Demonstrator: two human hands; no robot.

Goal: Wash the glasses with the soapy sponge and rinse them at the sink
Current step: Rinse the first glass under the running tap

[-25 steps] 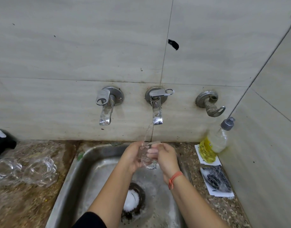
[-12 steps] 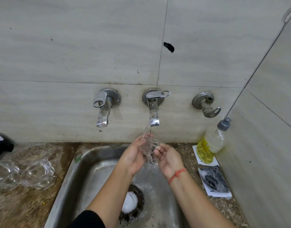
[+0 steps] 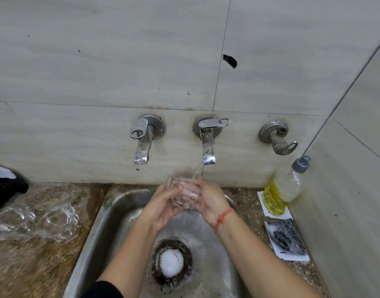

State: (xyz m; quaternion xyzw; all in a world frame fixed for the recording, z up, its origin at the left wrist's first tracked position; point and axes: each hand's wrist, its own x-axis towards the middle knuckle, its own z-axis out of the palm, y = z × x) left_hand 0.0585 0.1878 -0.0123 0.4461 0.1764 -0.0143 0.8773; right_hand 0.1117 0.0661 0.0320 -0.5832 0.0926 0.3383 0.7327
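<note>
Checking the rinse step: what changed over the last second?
The clear glass, gripped by the left hand and right hand, was tipped from roughly upright onto its side and lifted nearer the stream from the middle chrome tap. Both hands kept hold; water still runs; the two clear glasses at left stayed put.

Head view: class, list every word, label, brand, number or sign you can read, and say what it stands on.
Nothing can be read.
The bottle label: yellow with red marks, too blurred to read.
The left tap handle: a faint mark, too small to read.
The sheet under the sponge: no legible print.
The glass: no print shows.
</note>
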